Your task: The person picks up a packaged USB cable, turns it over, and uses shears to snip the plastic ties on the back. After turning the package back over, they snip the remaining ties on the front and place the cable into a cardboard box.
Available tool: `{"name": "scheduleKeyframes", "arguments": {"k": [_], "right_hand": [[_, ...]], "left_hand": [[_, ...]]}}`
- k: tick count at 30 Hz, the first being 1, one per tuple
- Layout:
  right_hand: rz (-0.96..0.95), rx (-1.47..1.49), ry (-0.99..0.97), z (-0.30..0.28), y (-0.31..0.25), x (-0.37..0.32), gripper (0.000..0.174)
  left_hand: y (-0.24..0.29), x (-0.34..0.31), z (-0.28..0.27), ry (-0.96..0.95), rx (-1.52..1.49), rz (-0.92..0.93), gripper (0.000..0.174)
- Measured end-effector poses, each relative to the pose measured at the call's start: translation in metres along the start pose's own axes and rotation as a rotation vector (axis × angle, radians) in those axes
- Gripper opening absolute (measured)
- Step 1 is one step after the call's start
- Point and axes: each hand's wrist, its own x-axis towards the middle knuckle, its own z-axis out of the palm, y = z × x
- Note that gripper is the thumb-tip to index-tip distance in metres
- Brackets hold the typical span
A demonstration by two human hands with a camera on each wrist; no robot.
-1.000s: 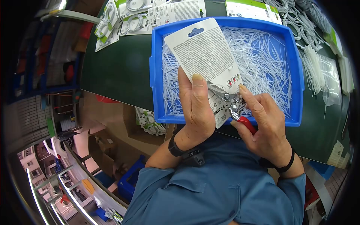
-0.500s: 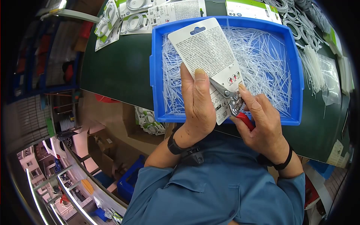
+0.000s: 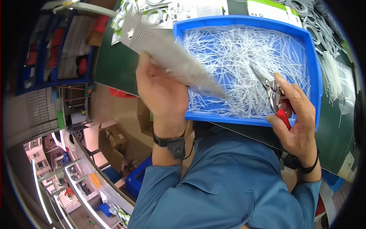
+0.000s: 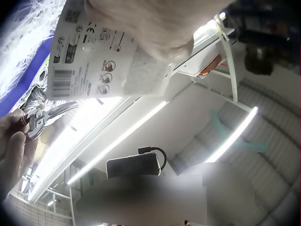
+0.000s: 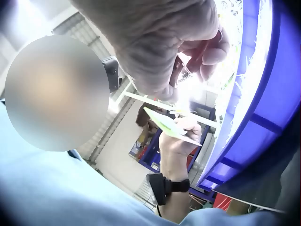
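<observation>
My left hand holds a white printed cardboard package card over the left end of a blue tray, fingers behind it. The card is tilted and blurred in the head view; text, icons and a barcode show on it in the left wrist view. In my right hand are pruning shears with red handles, their blades pointing up and left above the tray. The blades stand apart from the card. Thin white plastic strips, like cable tie offcuts, cover much of the tray floor.
Packaged coiled cables lie behind the tray on the green table. Loose grey cables, a bundle of white cable ties and a clear bag are at the right. A cardboard box stands below the table at left.
The left hand has carried the card left and tilted it, away from the shears' blades that overlapped it before. The right hand with the shears now appears farther right; the head view has shifted.
</observation>
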Motion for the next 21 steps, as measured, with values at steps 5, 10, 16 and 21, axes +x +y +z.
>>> {"name": "scheduleKeyframes", "arguments": {"k": [5, 10, 16, 21], "right_hand": [[-0.002, 0.003, -0.284, 0.008, -0.009, 0.003, 0.082], [-0.032, -0.022, -0.403, 0.018, -0.017, 0.005, 0.084], [-0.066, -0.041, -0.430, 0.026, -0.021, 0.010, 0.078], [-0.066, -0.057, -0.426, 0.029, -0.021, 0.011, 0.078]], "left_hand": [[0.001, 0.025, -0.030, -0.624, -0.104, -0.197, 0.069], [-0.010, 0.038, -0.031, -0.812, -0.193, -0.262, 0.070], [-0.010, 0.042, -0.031, -0.859, -0.204, -0.270, 0.071], [-0.010, 0.040, -0.034, -0.838, -0.184, -0.264, 0.072]]}}
